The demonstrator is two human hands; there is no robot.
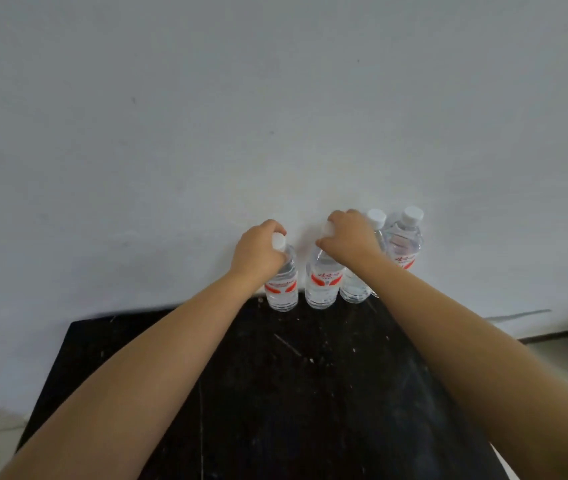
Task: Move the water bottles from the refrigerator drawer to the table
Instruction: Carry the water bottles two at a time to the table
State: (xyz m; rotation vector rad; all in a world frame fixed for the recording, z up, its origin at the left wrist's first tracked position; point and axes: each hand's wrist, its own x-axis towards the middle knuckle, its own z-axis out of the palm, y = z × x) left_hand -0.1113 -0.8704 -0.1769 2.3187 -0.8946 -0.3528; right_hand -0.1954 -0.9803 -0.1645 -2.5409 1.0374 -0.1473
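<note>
— What stands on the table?

— Four clear plastic water bottles, upright in a row at the far edge of a scuffed black table [275,393], against a white wall [206,116]. Each is capped white, holds clear water and wears a red label.

— And the hands?

— Both arms reach forward. The left hand [256,252] curls round the neck of the leftmost bottle [282,285]; the right hand [348,239] grips the top of the second bottle [322,284]. The third bottle [357,285] and fourth bottle [404,237] stand untouched, close together.
</note>
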